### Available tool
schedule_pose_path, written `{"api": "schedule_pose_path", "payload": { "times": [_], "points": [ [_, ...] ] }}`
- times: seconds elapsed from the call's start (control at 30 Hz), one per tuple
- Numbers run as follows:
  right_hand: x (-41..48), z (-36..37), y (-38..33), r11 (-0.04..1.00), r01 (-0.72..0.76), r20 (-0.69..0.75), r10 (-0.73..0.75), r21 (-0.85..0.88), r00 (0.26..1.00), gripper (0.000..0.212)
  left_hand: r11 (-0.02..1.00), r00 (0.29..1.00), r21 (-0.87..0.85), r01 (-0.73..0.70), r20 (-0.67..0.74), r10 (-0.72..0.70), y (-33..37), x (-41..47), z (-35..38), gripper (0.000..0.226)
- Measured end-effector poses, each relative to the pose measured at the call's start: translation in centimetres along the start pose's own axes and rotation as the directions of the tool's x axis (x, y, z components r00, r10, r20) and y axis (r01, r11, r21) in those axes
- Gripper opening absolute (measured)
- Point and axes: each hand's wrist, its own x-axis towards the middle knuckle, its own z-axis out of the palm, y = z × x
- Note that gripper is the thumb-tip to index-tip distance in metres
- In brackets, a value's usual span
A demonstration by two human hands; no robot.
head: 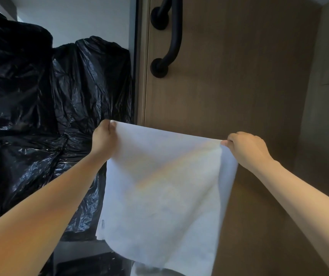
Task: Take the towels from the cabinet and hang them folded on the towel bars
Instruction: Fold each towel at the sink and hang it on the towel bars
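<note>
**White towel held spread by its two top corners**

On the far left, crumpled black plastic bags [30,96] are piled high and fill that side of the view. A strip of pale wall shows above them.

The left hand [103,136] reaches forward in front of the bags. Its fingers are curled, and thumb and fingers pinch the upper left corner of the towel [159,196].

The towel is white and thin, and it hangs in the air in front of the person, between the two arms, touching nothing else that can be seen. Its top edge is pulled taut from one hand to the other and runs left to right, sloping slightly down toward the right. From that edge the cloth drops straight down, so its longer side appears to run top to bottom. The lower left corner hangs free in front of the bags, and the lower right part runs out of the bottom of the view. Along the right side the cloth curls back on itself in a soft vertical fold.

Behind the towel stands a brown wooden door [239,76]. A curved black handle [174,40] is fixed to it, high up near its left edge.

On the right, the right hand [247,148] is closed over the upper right corner of the towel, knuckles up, gripping the cloth between thumb and fingers.
</note>
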Motion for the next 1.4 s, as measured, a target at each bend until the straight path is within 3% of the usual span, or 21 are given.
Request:
{"api": "schedule_pose_path", "payload": {
  "times": [0.7, 0.87, 0.93, 1.07, 1.3, 1.4],
  "points": [
    [-1.3, 0.7, 1.5, 0.991, -0.123, 0.102, 0.117, 0.053, 0.988, 0.029, 0.997, 0.998, -0.054, -0.049, -0.040, 0.047, 2.1, -1.8, 0.9, 0.024],
    [-2.4, 0.4, 0.7, 0.973, -0.156, 0.239, 0.112, 0.171, 0.965, 0.032, 0.991, 0.994, -0.071, -0.112, -0.004, 0.112, 3.8, -3.1, 1.2, 0.019],
    [-3.0, 0.1, -0.6, 0.945, -0.144, 0.252, 0.068, 0.293, 0.965, 0.038, 0.981, 0.980, -0.075, -0.181, 0.069, 0.186, 4.6, -4.0, 1.6, 0.021],
    [-4.3, -0.5, -4.0, 0.857, -0.030, 0.191, -0.080, 0.515, 0.978, 0.030, 0.959, 0.932, -0.035, -0.280, 0.227, 0.281, 5.4, -6.6, 2.9, 0.027],
    [-7.5, 1.2, -8.9, 0.554, -0.065, 0.176, -0.150, 0.830, 0.973, 0.040, 0.964, 0.884, -0.152, -0.219, 0.386, 0.262, 5.4, -10.6, 2.7, 0.020],
    [-8.0, 1.6, -10.1, 0.480, -0.054, 0.149, -0.162, 0.875, 0.976, 0.027, 0.956, 0.871, -0.187, -0.225, 0.401, 0.284, 5.7, -11.8, 2.3, 0.020]
  ]
}}
